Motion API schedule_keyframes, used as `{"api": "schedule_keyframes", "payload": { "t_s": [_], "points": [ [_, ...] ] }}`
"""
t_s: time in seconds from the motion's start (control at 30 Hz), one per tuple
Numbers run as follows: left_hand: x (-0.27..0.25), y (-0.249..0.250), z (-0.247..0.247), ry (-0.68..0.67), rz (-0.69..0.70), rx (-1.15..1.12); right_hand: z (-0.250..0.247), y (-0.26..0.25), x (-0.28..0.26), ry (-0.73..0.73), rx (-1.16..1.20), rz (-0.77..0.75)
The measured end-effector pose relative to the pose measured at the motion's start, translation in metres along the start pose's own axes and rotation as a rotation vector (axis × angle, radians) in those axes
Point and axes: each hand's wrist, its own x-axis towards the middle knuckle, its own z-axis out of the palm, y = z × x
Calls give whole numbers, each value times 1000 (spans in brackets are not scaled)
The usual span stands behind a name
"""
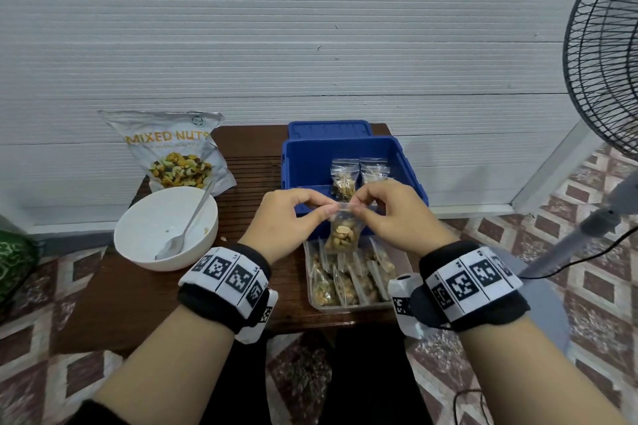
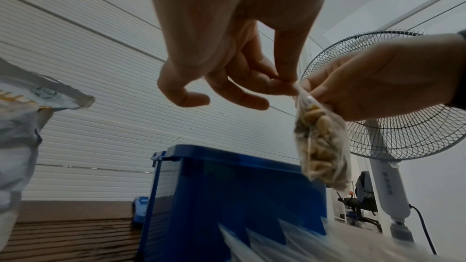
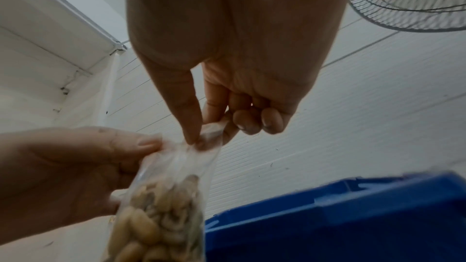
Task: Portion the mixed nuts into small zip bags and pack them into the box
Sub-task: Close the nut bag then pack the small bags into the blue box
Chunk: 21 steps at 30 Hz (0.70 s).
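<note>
A small zip bag [image 1: 343, 235] filled with nuts is held in the air by its top strip, above the near rim of the blue box [image 1: 310, 162] and the clear tray [image 1: 404, 259]. The strip's left end is pinched between thumb and forefinger of the left hand [image 1: 279, 221]; the other fingers [image 2: 242, 97] of that hand are loosely curled and hold nothing. The right end is pinched in the same way by the right hand [image 1: 390, 214], whose remaining fingers [image 3: 269, 121] are tucked toward the palm. The bag hangs free below the two pinches, touching nothing else.

The box stands open on the wooden worktop [image 1: 138, 304], near its far edge, with its blue lid [image 1: 329, 129] lying behind it. Open room is left inside the box on the left, where the floor is bare; two filled bags [image 1: 359, 172] are seen standing against the right part. The tray lies just in front of the box, at the worktop's near right corner, and is packed with more filled bags.

A white bowl [image 1: 165, 221] is set on the left of the worktop, with a spoon [image 1: 188, 228] leaning in it and only crumbs left. Behind it the mixed nuts pouch [image 1: 172, 152] is stood upright. A standing fan [image 1: 607, 55] is placed on the tiled floor to the right.
</note>
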Motion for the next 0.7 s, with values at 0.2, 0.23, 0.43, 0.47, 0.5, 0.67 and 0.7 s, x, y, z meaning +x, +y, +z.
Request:
{"api": "schedule_keyframes", "payload": {
  "t_s": [0.2, 0.23, 0.43, 0.47, 0.5, 0.67, 0.7],
  "points": [
    [20, -19, -16, 173, -35, -136, -48, -12, 48, -118, -127, 54],
    [24, -27, -19, 206, -61, -122, -58, -15, 59, -142, -160, 54],
    [45, -60, -28, 267, -150, 23, -67, -12, 135, -389, -561, 50],
    [48, -64, -28, 271, -149, 27, -60, -6, 145, -449, -624, 63],
    [51, -67, -27, 272, -140, 24, -52, 0, 155, -511, -681, 72],
    [61, -81, -21, 241, -109, 52, -17, 32, 191, -755, -833, 90],
    [62, -83, -20, 236, -110, 51, -11, 35, 196, -785, -846, 84]
  ]
}}
